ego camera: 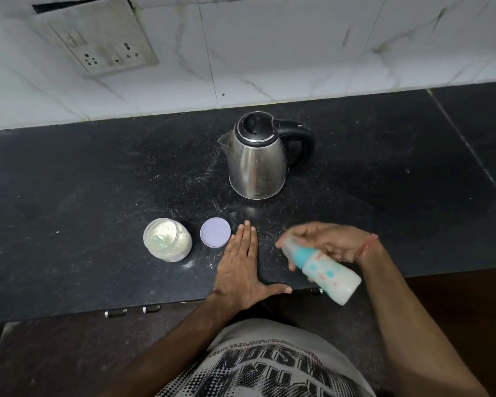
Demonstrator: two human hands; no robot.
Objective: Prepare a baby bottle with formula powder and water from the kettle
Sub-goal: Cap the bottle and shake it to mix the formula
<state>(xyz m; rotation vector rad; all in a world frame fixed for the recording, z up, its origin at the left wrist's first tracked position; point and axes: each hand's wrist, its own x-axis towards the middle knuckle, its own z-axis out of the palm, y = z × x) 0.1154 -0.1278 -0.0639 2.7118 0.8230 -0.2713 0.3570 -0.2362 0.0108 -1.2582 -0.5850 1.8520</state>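
Observation:
My right hand [331,242] grips a baby bottle [324,269] with a teal collar and a clear cap. The bottle is tilted almost flat over the counter's front edge, looks blurred, and holds milky white liquid. My left hand [242,267] lies flat on the black counter [98,181], fingers stretched out, holding nothing. Left of it sit a round lilac lid [215,233] and an open clear jar of formula powder [168,239] with a greenish scoop inside. A steel kettle [255,159] with a black lid and handle stands farther back, its lid closed.
A white marble-tiled wall rises behind the counter, with a switch and socket plate [98,38] at upper left. A seam [470,147] crosses the counter at right. Cabinet handles [132,310] show under the front edge.

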